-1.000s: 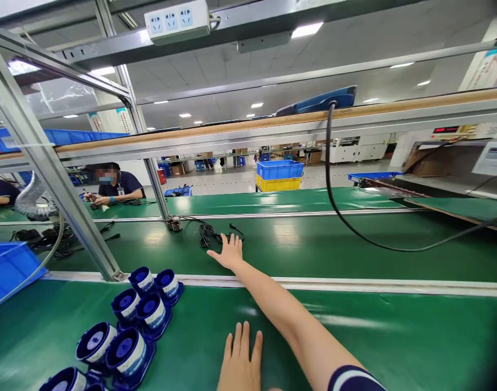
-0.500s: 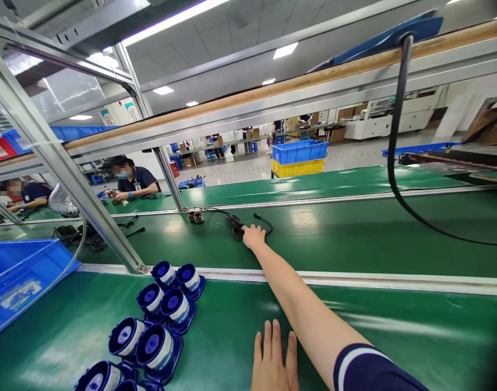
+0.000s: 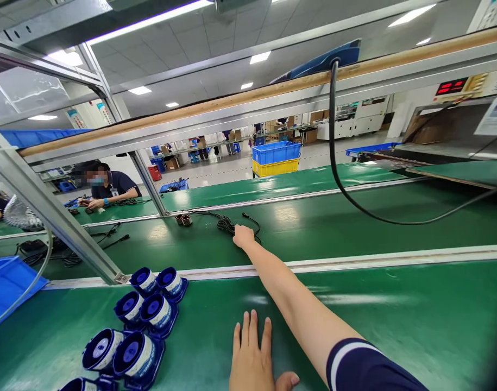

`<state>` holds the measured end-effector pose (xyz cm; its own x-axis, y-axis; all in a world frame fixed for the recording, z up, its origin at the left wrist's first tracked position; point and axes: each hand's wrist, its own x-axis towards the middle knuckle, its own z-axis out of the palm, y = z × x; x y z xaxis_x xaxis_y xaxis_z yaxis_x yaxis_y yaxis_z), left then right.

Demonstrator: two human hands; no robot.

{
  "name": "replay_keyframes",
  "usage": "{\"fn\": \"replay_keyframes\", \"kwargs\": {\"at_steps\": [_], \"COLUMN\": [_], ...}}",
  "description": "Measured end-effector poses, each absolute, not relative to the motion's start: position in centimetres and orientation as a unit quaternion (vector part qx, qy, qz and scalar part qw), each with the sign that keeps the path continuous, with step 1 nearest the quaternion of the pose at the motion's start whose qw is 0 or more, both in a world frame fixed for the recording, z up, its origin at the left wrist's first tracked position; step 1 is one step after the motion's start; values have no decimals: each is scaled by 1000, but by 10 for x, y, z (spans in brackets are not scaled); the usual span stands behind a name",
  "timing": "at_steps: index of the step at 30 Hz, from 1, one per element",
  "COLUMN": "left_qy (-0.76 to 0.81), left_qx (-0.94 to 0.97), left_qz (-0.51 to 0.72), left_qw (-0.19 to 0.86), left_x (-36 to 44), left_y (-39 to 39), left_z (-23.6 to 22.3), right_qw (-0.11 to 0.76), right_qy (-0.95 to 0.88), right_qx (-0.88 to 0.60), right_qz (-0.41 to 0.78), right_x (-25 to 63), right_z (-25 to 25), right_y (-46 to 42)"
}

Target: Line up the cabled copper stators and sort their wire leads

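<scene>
My right hand (image 3: 244, 237) reaches far out over the middle green belt. Its fingers are curled closed on a coiled black cable (image 3: 225, 223), whose loops show to the left and whose plug end bends out behind the hand. My left hand (image 3: 253, 355) lies flat, palm down with fingers spread, on the near green surface (image 3: 215, 320). Left of it stand several blue round housings with white labels (image 3: 157, 314), grouped in two rows. A small coppery, coil-like part (image 3: 183, 219) sits left of the cable on the same belt.
A metal post (image 3: 69, 217) and a wood-topped rail (image 3: 215, 108) frame the bench. A thick black lead (image 3: 333, 141) hangs from a blue tool on the rail. At left are a blue bin (image 3: 12, 288) and more black cables (image 3: 64, 252). A co-worker (image 3: 112, 182) sits beyond.
My right hand's fingers have gone from spread over the cable to closed on it. The view has turned to the right. My left hand stays flat, with its thumb now showing.
</scene>
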<state>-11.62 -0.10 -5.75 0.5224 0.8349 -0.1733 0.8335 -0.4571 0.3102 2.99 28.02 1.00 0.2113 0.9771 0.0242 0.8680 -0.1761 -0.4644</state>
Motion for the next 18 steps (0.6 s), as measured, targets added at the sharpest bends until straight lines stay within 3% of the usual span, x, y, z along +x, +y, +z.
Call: {"fn": "replay_keyframes", "kwargs": {"at_steps": [8, 13, 18], "left_qy": [480, 475, 466], "left_qx": [849, 850, 856], "left_qz": [-23, -33, -21], "left_qw": [222, 224, 222], "left_x": [-118, -119, -124], "left_y": [-5, -4, 0], "left_z": [-26, -22, -27], "right_qw": [415, 535, 582], "right_qy": [-515, -482, -517], "right_qx": [-718, -658, -600], "right_qz": [217, 220, 182], "right_x": [83, 102, 103], "right_z": [39, 109, 182], "right_y": [264, 262, 243]}}
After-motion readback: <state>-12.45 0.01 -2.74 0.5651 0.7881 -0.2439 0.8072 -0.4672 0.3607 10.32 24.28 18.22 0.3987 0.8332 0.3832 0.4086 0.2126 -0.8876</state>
